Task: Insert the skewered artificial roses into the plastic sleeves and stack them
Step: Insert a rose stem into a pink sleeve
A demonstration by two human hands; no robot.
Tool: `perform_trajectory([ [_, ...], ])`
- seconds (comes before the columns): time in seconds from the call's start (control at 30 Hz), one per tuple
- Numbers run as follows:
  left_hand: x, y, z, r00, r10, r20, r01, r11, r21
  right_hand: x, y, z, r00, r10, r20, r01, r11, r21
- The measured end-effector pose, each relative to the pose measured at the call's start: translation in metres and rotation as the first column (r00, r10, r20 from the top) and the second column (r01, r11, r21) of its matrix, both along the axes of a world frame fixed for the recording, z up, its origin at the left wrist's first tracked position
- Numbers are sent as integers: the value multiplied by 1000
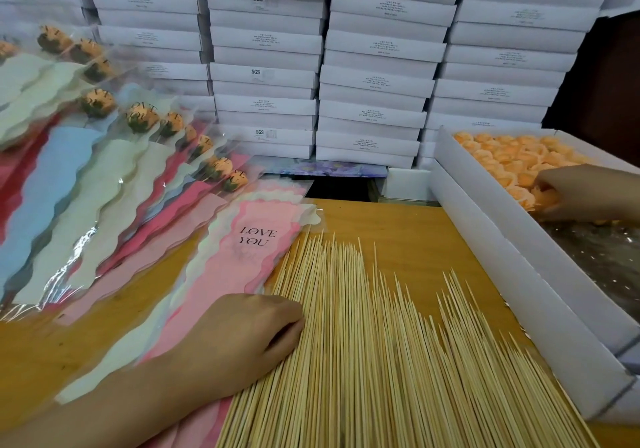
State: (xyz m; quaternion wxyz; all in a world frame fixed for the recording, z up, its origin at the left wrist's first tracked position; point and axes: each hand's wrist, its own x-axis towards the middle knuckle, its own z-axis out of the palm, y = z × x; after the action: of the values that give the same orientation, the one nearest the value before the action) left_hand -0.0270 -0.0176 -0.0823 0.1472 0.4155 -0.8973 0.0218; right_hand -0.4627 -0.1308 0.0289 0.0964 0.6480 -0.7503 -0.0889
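A wide heap of bamboo skewers [367, 336] lies on the wooden table. My left hand [242, 329] rests at the heap's left edge with its fingers curled down onto the sticks; whether it pinches one is hidden. My right hand [581, 193] reaches into the white box [491, 225] of orange roses [502, 156], fingers curled around one rose head. A pile of empty pink "LOVE YOU" sleeves [249, 250] lies beside the skewers. Filled sleeves with roses [145, 156] fan out at the left.
White cardboard boxes [346, 66] are stacked high along the back. Crinkled clear plastic [602, 260] fills the near part of the rose box. Bare table wood [388, 225] shows between the sleeves and the box.
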Motion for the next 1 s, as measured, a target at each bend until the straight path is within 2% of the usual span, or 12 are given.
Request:
perform_trajectory([
  [0.33, 1, 0, -2, 1000, -10, -19, 10, 1000, -6, -9, -2, -8, 998, 12, 63, -11, 1000, -14],
  [0.5, 1, 0, -2, 1000, -12, -10, 12, 1000, -7, -13, -3, -9, 999, -15, 37, 17, 998, -66],
  [0.7, 1, -1, -2, 1000, -5, 0, 5, 1000, -7, -15, -5, -2, 992, -26, 121, 47, 983, -178],
  [0.87, 0, -1, 0, 1000, -7, 1, 7, 1000, -2, -17, 1, 11, 998, -48, 27, 55, 917, -394],
  [1.0, 1, -1, 0, 1000, -1, 4, 1, 1000, -3, 28, 32, 32, 982, 133, 131, -31, 809, -588],
])
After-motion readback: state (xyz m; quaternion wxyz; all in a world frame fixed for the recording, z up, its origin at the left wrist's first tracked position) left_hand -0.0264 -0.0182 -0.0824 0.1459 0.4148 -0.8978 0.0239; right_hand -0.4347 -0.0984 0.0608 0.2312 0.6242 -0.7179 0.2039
